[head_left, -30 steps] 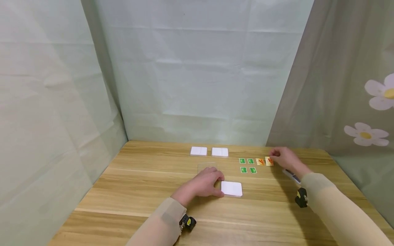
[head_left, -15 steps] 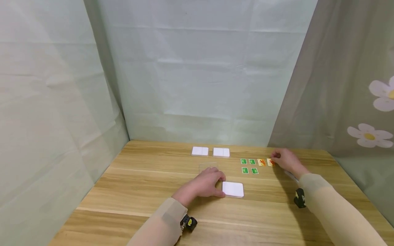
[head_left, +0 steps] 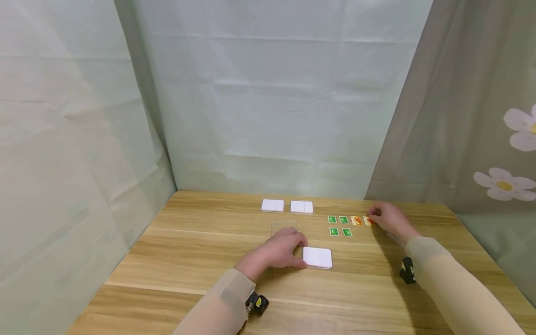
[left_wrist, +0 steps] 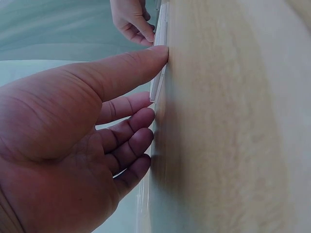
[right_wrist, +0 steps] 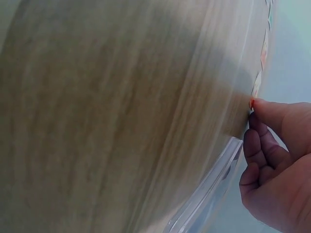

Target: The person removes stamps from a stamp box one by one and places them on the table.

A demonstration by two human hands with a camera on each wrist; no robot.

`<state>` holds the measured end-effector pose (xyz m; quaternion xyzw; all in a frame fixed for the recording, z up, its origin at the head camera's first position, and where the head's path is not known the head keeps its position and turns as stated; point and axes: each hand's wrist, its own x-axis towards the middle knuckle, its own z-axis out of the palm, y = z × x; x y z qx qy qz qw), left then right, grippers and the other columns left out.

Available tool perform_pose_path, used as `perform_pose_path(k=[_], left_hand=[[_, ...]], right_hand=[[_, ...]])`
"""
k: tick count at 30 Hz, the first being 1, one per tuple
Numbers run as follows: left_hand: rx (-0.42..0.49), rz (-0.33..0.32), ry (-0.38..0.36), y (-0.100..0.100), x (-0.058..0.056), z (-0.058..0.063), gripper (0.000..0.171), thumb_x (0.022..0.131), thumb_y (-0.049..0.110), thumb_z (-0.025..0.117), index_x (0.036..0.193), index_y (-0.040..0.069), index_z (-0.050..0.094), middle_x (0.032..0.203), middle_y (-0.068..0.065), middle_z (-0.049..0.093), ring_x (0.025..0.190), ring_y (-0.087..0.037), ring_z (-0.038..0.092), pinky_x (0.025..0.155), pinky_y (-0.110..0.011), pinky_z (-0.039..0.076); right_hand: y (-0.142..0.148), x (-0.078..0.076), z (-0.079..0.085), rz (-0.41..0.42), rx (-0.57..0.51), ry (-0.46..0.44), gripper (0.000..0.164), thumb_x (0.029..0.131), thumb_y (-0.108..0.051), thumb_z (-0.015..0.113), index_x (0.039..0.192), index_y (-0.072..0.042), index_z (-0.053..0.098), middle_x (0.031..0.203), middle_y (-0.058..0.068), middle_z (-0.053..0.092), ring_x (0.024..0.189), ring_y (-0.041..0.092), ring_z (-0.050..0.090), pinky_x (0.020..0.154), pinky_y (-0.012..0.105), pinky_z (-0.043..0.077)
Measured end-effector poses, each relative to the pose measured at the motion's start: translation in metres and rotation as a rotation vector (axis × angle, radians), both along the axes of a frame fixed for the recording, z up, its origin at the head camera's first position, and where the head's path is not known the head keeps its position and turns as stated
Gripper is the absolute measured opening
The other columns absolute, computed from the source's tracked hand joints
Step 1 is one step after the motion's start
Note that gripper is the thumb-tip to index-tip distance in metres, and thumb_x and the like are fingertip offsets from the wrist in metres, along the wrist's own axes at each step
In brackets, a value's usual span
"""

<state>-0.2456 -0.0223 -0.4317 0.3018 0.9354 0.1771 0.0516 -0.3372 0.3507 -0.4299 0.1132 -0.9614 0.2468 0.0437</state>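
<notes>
My left hand holds the left end of a white card in a clear case, flat on the table; in the left wrist view its thumb and index finger touch the case, the other fingers loosely bent. At the right, my right hand pinches a small orange picture sticker at its edge, low over the wood; the fingertips hide part of it. Beside it lies a second orange sticker. Several green stickers lie in two rows to their left.
Two cased white cards lie near the back edge. A clear plastic piece lies beyond my left hand, partly covered. Under my right wrist is a clear case. Curtains hang behind the wooden table.
The pinched orange sticker has tilted and come slightly lower than a second ago. Both hands hold nearly the same places; the head view has shifted slightly.
</notes>
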Motion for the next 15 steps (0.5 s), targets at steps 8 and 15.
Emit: perform_pose_path(k=[8,15], left_hand=[[0.001,0.0,-0.003,0.0016,-0.0006,0.0001,0.047,0.091,0.038,0.094,0.126,0.015,0.073,0.116,0.005,0.064,0.109,-0.013,0.053,0.101,-0.031,0.049],[-0.003,-0.015,0.013,0.0018,-0.0041,-0.0013,0.048,0.091,0.038,0.094,0.127,0.015,0.073,0.117,0.005,0.064,0.11,-0.014,0.054,0.102,-0.031,0.049]], right_hand=[[0.0042,-0.0004,-0.0035,-0.021,-0.007,-0.007,0.005,0.103,-0.004,0.073,0.1,0.0,0.072,0.101,0.017,0.073,0.092,0.033,0.063,0.088,0.055,0.053],[0.0057,0.003,-0.0033,-0.031,-0.026,0.024,0.013,0.108,-0.012,0.068,0.107,0.001,0.073,0.106,0.018,0.073,0.096,0.034,0.064,0.089,0.056,0.052]])
